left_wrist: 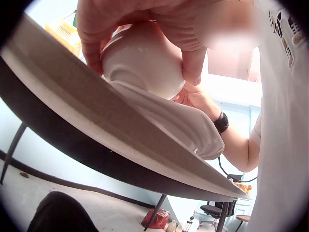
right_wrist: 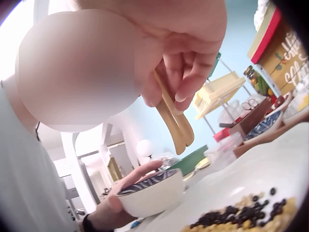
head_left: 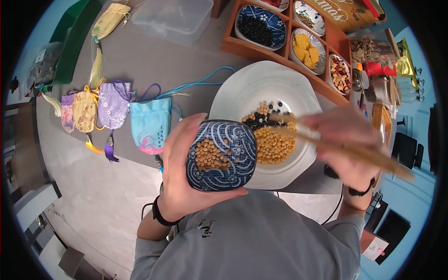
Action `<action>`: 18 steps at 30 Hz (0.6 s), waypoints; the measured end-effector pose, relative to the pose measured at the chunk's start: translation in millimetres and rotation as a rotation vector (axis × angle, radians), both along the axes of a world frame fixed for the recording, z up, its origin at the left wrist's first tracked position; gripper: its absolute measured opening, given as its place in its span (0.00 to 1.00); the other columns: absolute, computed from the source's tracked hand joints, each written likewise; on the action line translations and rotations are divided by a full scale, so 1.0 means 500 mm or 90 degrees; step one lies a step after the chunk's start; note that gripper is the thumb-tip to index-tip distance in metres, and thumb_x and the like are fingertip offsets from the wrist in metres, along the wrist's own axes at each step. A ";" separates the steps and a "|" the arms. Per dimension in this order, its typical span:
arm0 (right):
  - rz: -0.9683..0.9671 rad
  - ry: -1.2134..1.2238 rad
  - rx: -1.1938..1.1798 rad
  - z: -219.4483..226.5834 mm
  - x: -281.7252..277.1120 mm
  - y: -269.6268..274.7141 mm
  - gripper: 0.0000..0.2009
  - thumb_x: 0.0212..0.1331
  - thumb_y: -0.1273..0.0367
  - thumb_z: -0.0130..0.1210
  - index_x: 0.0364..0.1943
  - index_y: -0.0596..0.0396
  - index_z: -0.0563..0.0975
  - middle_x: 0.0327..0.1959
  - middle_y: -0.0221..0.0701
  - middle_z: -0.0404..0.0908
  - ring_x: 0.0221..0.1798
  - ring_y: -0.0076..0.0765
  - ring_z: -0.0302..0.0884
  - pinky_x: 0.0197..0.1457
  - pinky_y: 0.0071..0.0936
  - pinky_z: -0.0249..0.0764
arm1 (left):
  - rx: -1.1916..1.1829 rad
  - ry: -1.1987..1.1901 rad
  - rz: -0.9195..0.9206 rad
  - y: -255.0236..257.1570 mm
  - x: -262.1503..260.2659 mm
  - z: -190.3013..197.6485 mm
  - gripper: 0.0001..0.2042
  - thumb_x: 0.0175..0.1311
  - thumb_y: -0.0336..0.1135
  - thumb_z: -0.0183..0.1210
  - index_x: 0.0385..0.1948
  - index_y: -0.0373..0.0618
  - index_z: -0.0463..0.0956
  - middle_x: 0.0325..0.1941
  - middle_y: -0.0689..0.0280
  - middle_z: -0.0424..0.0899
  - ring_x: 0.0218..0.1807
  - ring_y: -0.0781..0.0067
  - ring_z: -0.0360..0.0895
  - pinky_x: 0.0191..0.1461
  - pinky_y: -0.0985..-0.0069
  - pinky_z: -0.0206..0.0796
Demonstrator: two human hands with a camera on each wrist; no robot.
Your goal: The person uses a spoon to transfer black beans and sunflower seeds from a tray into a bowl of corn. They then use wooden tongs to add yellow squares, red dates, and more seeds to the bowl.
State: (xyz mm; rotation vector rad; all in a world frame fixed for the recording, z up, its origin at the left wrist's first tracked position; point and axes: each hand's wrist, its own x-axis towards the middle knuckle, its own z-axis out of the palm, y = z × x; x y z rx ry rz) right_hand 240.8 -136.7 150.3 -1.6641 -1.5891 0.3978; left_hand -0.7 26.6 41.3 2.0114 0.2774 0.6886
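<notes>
My left hand [head_left: 173, 182] grips a small bowl [head_left: 240, 175] by its sides, thumb at the near edge and fingers at the far left. Blue with white swirls inside, the bowl holds tan round beans [head_left: 212, 156]; its plain white outside shows in the right wrist view. Wooden tongs [right_wrist: 175, 126] are pinched in my right hand [head_left: 350, 144], their tips over the large white bowl [head_left: 228, 91]. In that bowl lie yellow beans [head_left: 275, 148], black beans [head_left: 255, 122] and a few tan ones. Nothing shows between the tong tips in the right wrist view.
A wooden divided tray [head_left: 289, 63] with dishes of black beans, yellow chunks and dried pieces stands behind. Drawstring pouches [head_left: 151, 123] with tassels and cords lie at left. A clear plastic box [head_left: 172, 18] sits at the back; jars [head_left: 375, 46] crowd the right.
</notes>
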 end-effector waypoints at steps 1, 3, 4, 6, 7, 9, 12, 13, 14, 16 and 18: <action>-0.042 -0.007 -0.026 0.006 0.012 -0.006 0.12 0.57 0.69 0.71 0.43 0.58 0.82 0.42 0.47 0.88 0.42 0.46 0.87 0.50 0.38 0.79 | -0.002 -0.002 0.002 -0.001 0.001 -0.001 0.67 0.24 0.49 0.89 0.74 0.43 0.53 0.70 0.45 0.65 0.69 0.50 0.69 0.72 0.56 0.63; -0.130 -0.044 -0.028 -0.012 0.026 0.002 0.11 0.57 0.72 0.70 0.42 0.59 0.83 0.44 0.45 0.88 0.43 0.44 0.87 0.52 0.37 0.78 | -0.005 -0.004 0.005 -0.001 -0.001 -0.004 0.67 0.24 0.49 0.89 0.74 0.43 0.53 0.70 0.45 0.65 0.69 0.51 0.69 0.71 0.56 0.64; -0.129 -0.086 -0.054 -0.015 0.035 0.005 0.11 0.56 0.74 0.69 0.42 0.60 0.83 0.43 0.42 0.89 0.44 0.42 0.86 0.51 0.37 0.79 | -0.015 0.002 0.002 -0.001 -0.004 -0.004 0.67 0.24 0.49 0.89 0.74 0.43 0.53 0.71 0.45 0.65 0.68 0.52 0.70 0.71 0.57 0.64; -0.083 -0.116 -0.079 -0.031 0.052 0.007 0.11 0.56 0.73 0.69 0.41 0.60 0.84 0.42 0.37 0.89 0.43 0.41 0.85 0.48 0.34 0.78 | -0.013 0.002 0.003 -0.001 -0.003 -0.004 0.68 0.24 0.49 0.89 0.74 0.43 0.53 0.71 0.45 0.65 0.68 0.52 0.71 0.71 0.57 0.64; -0.059 -0.130 -0.090 -0.039 0.056 0.006 0.10 0.56 0.72 0.69 0.41 0.60 0.84 0.42 0.35 0.88 0.43 0.40 0.85 0.47 0.33 0.78 | -0.011 0.002 0.005 -0.001 -0.003 -0.004 0.68 0.24 0.49 0.89 0.74 0.43 0.53 0.71 0.45 0.65 0.68 0.52 0.71 0.71 0.57 0.64; -0.051 -0.115 -0.092 -0.049 0.050 0.013 0.11 0.56 0.72 0.69 0.42 0.60 0.83 0.41 0.33 0.88 0.41 0.43 0.84 0.46 0.34 0.78 | -0.012 0.005 0.006 -0.002 -0.003 -0.005 0.68 0.24 0.49 0.89 0.74 0.43 0.53 0.71 0.45 0.65 0.68 0.52 0.71 0.71 0.57 0.64; -0.019 -0.132 -0.091 -0.059 0.052 0.021 0.12 0.56 0.73 0.69 0.44 0.58 0.83 0.40 0.34 0.87 0.40 0.44 0.83 0.46 0.35 0.78 | -0.006 0.006 0.008 -0.002 -0.002 -0.004 0.68 0.24 0.50 0.89 0.74 0.43 0.53 0.71 0.45 0.65 0.69 0.51 0.70 0.71 0.57 0.64; -0.016 -0.123 -0.096 -0.062 0.052 0.023 0.12 0.56 0.73 0.69 0.44 0.58 0.83 0.39 0.34 0.87 0.40 0.44 0.83 0.46 0.35 0.78 | -0.005 0.007 0.009 -0.002 -0.002 -0.003 0.68 0.24 0.50 0.89 0.74 0.43 0.53 0.71 0.45 0.65 0.69 0.51 0.70 0.71 0.57 0.64; -0.014 -0.113 -0.101 -0.064 0.053 0.025 0.12 0.56 0.73 0.69 0.44 0.58 0.83 0.39 0.34 0.87 0.40 0.44 0.83 0.45 0.35 0.78 | -0.005 0.008 0.009 -0.002 -0.002 -0.003 0.68 0.24 0.50 0.89 0.74 0.43 0.53 0.71 0.45 0.65 0.69 0.51 0.70 0.72 0.57 0.64; -0.011 -0.103 -0.109 -0.065 0.054 0.026 0.11 0.57 0.73 0.69 0.44 0.58 0.83 0.38 0.34 0.87 0.40 0.44 0.83 0.45 0.35 0.77 | -0.004 0.008 0.010 -0.002 -0.003 -0.004 0.68 0.24 0.50 0.89 0.74 0.43 0.54 0.71 0.45 0.65 0.69 0.51 0.70 0.72 0.57 0.64; -0.009 -0.101 -0.115 -0.065 0.055 0.026 0.11 0.57 0.73 0.68 0.44 0.58 0.83 0.38 0.34 0.87 0.40 0.44 0.82 0.45 0.35 0.77 | -0.003 0.009 0.011 -0.002 -0.004 -0.004 0.68 0.24 0.51 0.89 0.74 0.43 0.54 0.71 0.45 0.65 0.69 0.51 0.70 0.72 0.57 0.63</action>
